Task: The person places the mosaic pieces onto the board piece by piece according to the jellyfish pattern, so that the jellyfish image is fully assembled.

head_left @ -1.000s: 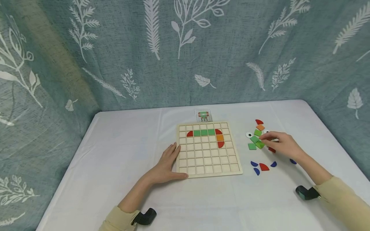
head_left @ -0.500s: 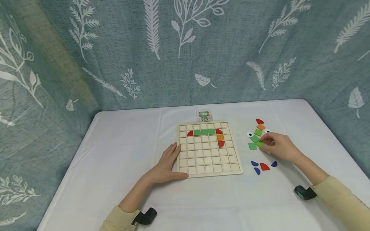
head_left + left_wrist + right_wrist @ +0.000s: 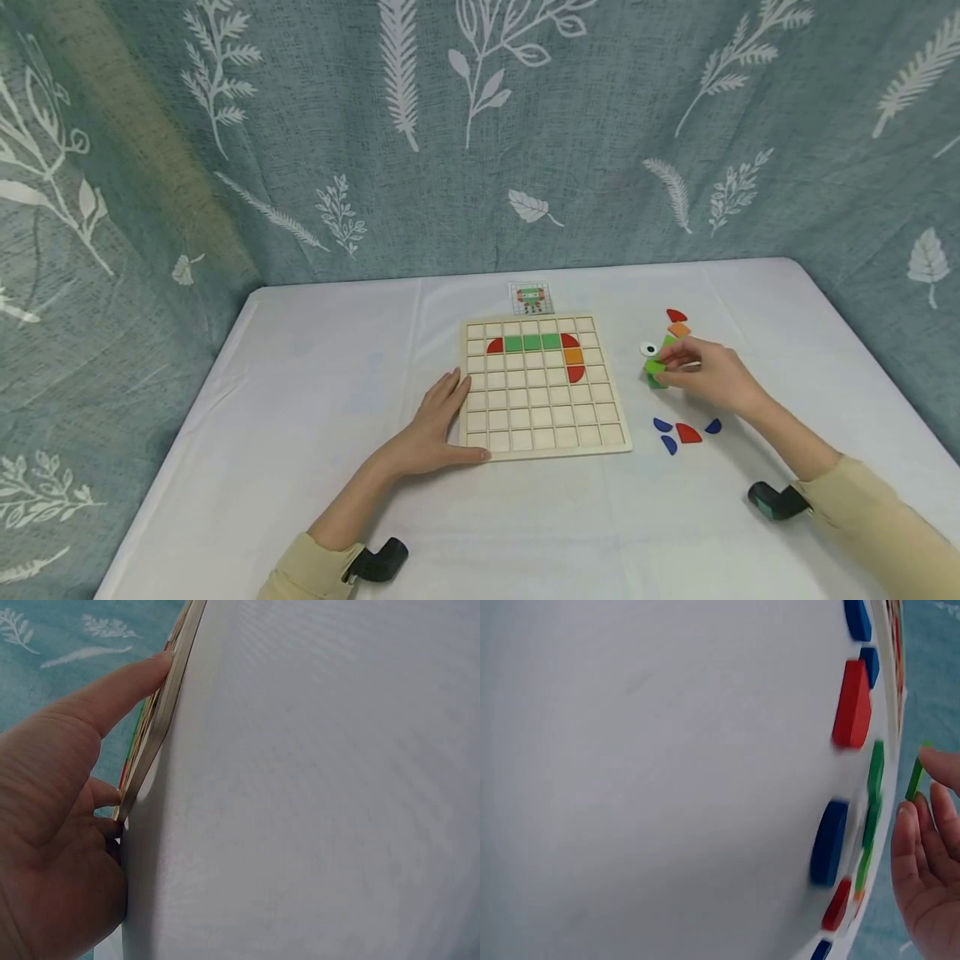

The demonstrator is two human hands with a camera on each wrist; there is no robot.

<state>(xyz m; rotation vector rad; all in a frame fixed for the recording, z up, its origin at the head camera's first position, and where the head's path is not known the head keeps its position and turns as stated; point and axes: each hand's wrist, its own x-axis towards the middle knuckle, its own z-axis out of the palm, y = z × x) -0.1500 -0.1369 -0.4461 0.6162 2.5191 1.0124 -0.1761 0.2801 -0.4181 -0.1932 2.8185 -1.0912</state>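
Observation:
In the head view a square wooden grid board (image 3: 551, 456) lies mid-table, with red, green and orange tiles set in some upper cells. My left hand (image 3: 431, 429) rests at its lower left corner, thumb along the near edge and fingertips on the left edge; the left wrist view shows the straight thumb (image 3: 124, 694) against the board's side (image 3: 169, 705). Between thumb and fingers my right hand (image 3: 708, 373) pinches a light green square tile (image 3: 916, 778), raised off the cloth. Below it lie other green tiles (image 3: 871, 820), partly hidden by the hand in the head view.
A small pattern card (image 3: 531, 298) lies behind the board. Right of the board are a round eye tile (image 3: 648, 350), an orange tile (image 3: 679, 329), a red piece (image 3: 677, 315), another red piece (image 3: 687, 433) and several blue pieces (image 3: 669, 445). A patterned curtain (image 3: 420, 208) stands behind the table.
My right hand has closed on the light green tile, lifted it from the pile and carried it slightly left. My left hand has stayed at the board's corner.

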